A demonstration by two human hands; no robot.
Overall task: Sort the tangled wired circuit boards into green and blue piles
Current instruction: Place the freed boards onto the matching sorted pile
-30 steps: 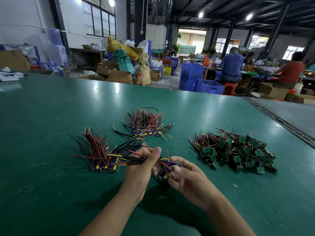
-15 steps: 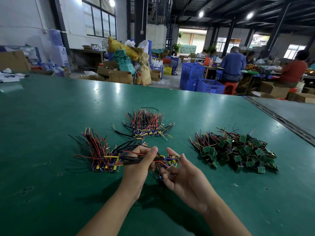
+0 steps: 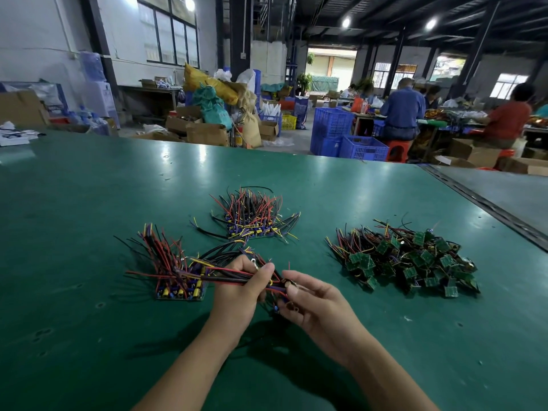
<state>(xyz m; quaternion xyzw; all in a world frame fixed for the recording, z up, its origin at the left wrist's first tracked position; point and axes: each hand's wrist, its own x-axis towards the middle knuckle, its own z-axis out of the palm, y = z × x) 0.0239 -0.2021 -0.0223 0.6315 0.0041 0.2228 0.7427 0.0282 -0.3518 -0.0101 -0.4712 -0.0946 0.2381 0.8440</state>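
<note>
Left hand (image 3: 240, 289) curled round the wires of a wired blue board (image 3: 234, 277); right hand (image 3: 317, 307) pinches its board end. Blue pile (image 3: 178, 280) just left of left hand, second blue pile (image 3: 252, 218) beyond both hands, green pile (image 3: 415, 259) right of right hand, all on counter (image 3: 89, 203)

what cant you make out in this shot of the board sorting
Head view only:
- the bundle between left hand and right hand: fingers and wires cover its boards, so their count is unclear
- the green pile: boards overlap, number unreadable
- the far pile: wires hide most boards
- both forearms: cut off by the bottom edge
- the back tables: too small and blurred to tell the goods
</note>
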